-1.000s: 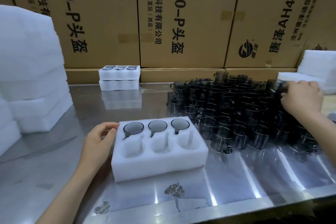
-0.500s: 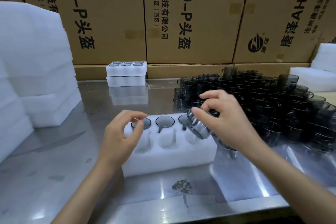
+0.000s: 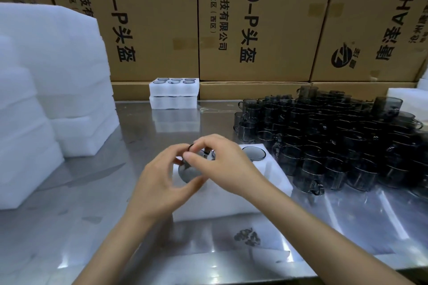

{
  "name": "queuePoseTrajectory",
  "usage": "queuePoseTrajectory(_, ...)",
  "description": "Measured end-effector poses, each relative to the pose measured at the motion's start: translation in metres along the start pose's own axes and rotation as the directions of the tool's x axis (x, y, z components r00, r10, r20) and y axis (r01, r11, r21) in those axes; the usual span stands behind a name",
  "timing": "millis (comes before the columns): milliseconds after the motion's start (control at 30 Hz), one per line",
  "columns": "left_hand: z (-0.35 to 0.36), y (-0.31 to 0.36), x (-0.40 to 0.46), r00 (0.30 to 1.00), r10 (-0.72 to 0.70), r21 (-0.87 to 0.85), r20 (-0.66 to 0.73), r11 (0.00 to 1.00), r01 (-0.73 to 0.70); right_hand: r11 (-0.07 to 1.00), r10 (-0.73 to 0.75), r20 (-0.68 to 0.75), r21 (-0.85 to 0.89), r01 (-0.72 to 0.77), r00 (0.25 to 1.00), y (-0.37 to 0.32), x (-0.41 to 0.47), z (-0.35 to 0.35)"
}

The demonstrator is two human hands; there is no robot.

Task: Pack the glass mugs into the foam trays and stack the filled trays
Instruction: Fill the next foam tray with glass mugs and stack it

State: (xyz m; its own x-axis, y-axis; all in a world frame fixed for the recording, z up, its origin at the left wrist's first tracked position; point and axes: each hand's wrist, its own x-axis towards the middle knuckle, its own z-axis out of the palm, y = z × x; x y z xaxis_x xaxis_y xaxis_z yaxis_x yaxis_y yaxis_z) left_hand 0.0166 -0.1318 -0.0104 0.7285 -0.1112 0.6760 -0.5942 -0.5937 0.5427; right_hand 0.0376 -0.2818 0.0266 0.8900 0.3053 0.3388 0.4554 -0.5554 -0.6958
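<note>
A white foam tray [image 3: 266,183] lies on the steel table in front of me, mostly hidden by my hands. One dark glass mug [image 3: 254,153] shows in its far right slot. Both hands meet over the tray's left part around another smoky glass mug [image 3: 190,172]. My right hand [image 3: 222,164] pinches it from above and my left hand [image 3: 162,180] curls round it from the left and below. A big heap of dark glass mugs [image 3: 335,141] stands to the right.
Two stacked filled trays [image 3: 173,93] sit at the table's back by the cardboard boxes [image 3: 250,30]. Tall piles of white foam trays [image 3: 46,90] stand on the left; more foam [image 3: 403,97] lies at the far right. The table's front edge [image 3: 231,282] is near.
My right hand carried the mug from the tray's right end to its left part. My left hand closed in on the mug, and now both hands hold it.
</note>
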Motion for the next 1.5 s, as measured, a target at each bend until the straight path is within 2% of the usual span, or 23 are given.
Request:
queuePoseTrajectory(67,-0.002,-0.005,-0.007,0.998,-0.052,0.004,0.021,0.999,0.052,1.000,-0.028,0.069,0.000,0.028,0.997,0.001,-0.002,0.002)
queuePoseTrajectory(167,0.000,-0.007,-0.013,0.997,-0.066,-0.005,0.035,0.998,0.067,0.999,-0.051,0.072,-0.001,0.051,0.996,0.004,-0.005,0.003)
queuePoseTrajectory(367,0.001,-0.006,-0.014,0.993,-0.081,-0.023,0.089,0.996,0.083,0.987,-0.047,0.100,-0.147,0.062,0.994,0.004,-0.003,0.002)
queuePoseTrajectory(467,0.004,-0.008,-0.017,0.992,-0.090,-0.031,0.087,0.995,0.093,0.989,-0.069,0.098,-0.124,0.081,0.993,0.006,-0.006,0.002)
queuePoseTrajectory(567,0.004,-0.008,-0.021,0.996,-0.040,-0.005,0.075,0.999,0.041,0.987,-0.114,0.106,-0.098,0.124,0.988,0.013,-0.015,0.000)
queuePoseTrajectory(667,0.000,-0.012,-0.027,0.994,0.031,0.074,0.105,0.997,-0.038,0.955,-0.186,0.156,-0.203,0.216,0.970,0.022,-0.026,0.000)
queuePoseTrajectory(733,-0.003,-0.017,-0.031,0.982,0.042,0.164,0.184,0.984,-0.072,0.920,-0.219,0.219,-0.277,0.276,0.951,0.026,-0.032,0.002)
queuePoseTrajectory(900,-0.009,-0.023,-0.038,0.938,0.023,0.330,0.345,0.933,-0.144,0.781,-0.190,0.291,-0.534,0.324,0.938,0.035,-0.042,0.014)
queuePoseTrajectory(1033,-0.012,-0.021,-0.033,0.939,0.015,0.351,0.344,0.925,-0.144,0.790,-0.187,0.273,-0.529,0.310,0.944,0.035,-0.042,0.016)
queuePoseTrajectory(1133,-0.014,-0.021,-0.027,0.942,-0.006,0.280,0.334,0.956,-0.093,0.802,-0.175,0.289,-0.513,0.307,0.941,0.033,-0.040,0.015)
queuePoseTrajectory(1200,-0.017,-0.018,-0.019,0.958,-0.019,0.204,0.286,0.978,-0.041,0.860,-0.174,0.310,-0.415,0.297,0.935,0.030,-0.035,0.008)
queuePoseTrajectory(1300,-0.014,-0.013,-0.002,0.976,-0.027,0.110,0.215,0.994,0.003,0.963,-0.185,0.176,-0.165,0.214,0.967,0.030,-0.026,-0.011)
queuePoseTrajectory(1433,0.006,-0.014,0.011,0.946,0.020,0.099,0.324,0.994,-0.055,0.959,-0.167,-0.130,-0.252,0.130,0.977,0.047,0.000,-0.058)
queuePoseTrajectory(1500,0.011,-0.021,0.012,0.947,0.007,0.000,0.322,1.000,-0.008,0.956,-0.130,-0.286,-0.290,0.044,0.949,0.062,0.014,-0.092)
